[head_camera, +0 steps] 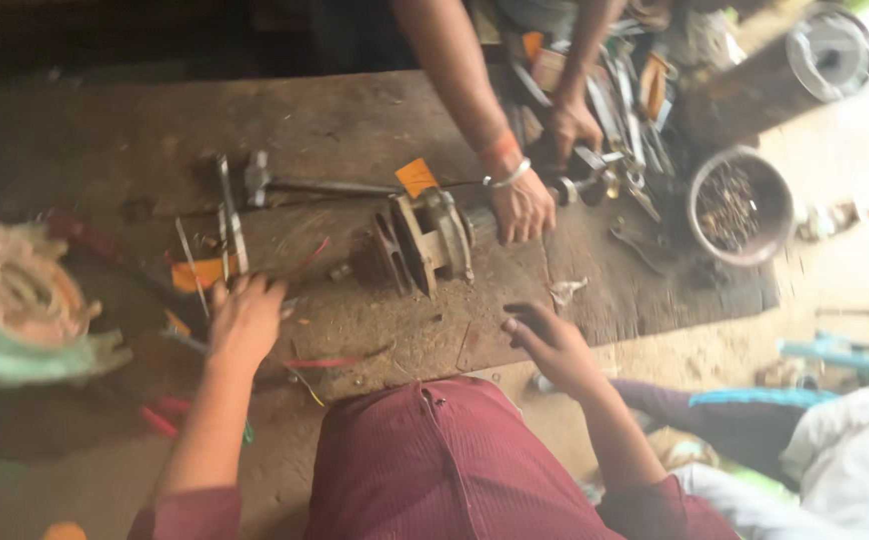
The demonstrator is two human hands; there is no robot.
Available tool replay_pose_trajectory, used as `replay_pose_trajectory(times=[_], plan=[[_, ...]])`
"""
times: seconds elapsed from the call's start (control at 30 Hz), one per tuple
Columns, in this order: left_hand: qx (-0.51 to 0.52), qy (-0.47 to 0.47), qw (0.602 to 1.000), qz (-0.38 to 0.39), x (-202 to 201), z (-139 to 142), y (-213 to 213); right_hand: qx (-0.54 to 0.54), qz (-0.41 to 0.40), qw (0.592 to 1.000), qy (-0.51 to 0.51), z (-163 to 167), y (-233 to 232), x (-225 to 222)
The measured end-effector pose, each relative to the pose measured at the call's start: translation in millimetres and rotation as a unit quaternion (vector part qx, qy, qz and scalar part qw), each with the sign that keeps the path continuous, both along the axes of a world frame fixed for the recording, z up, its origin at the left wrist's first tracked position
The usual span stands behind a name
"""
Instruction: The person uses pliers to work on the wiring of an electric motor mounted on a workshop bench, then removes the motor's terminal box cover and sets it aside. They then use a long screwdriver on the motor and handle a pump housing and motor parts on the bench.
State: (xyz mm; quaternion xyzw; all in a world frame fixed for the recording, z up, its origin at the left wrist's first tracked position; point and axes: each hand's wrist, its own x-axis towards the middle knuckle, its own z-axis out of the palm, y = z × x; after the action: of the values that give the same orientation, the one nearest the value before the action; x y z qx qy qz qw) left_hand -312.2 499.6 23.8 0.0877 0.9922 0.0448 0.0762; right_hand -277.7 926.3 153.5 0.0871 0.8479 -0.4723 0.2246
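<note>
Left hand lies flat, fingers spread, on the counter by loose wires; right hand hovers half-curled, empty. Between them, the motor housing sits steadied by a co-worker's hand.

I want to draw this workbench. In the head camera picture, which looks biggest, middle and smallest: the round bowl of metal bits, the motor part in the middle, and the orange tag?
1. Motor part, about matched by
2. the round bowl; too close to rank.
3. Orange tag, clearly smallest.
</note>
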Motion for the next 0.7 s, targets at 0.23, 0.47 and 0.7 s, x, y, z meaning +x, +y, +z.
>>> replay_pose_trajectory(times=[0.23, 0.47, 0.7], plan=[[0.340, 0.053, 0.933, -0.104, -80, 69, 51, 0.042, 0.037, 0.998, 0.035, -20, -46, 76], [0.441, -0.047, 0.859, -0.256, -152, 34, 148, 0.106, -0.056, 0.992, 0.032, -21, -42, 170], [0.460, -0.216, 0.833, -0.221, -120, -29, 135, 0.140, -0.166, 0.976, 0.018, -32, -38, 265]])
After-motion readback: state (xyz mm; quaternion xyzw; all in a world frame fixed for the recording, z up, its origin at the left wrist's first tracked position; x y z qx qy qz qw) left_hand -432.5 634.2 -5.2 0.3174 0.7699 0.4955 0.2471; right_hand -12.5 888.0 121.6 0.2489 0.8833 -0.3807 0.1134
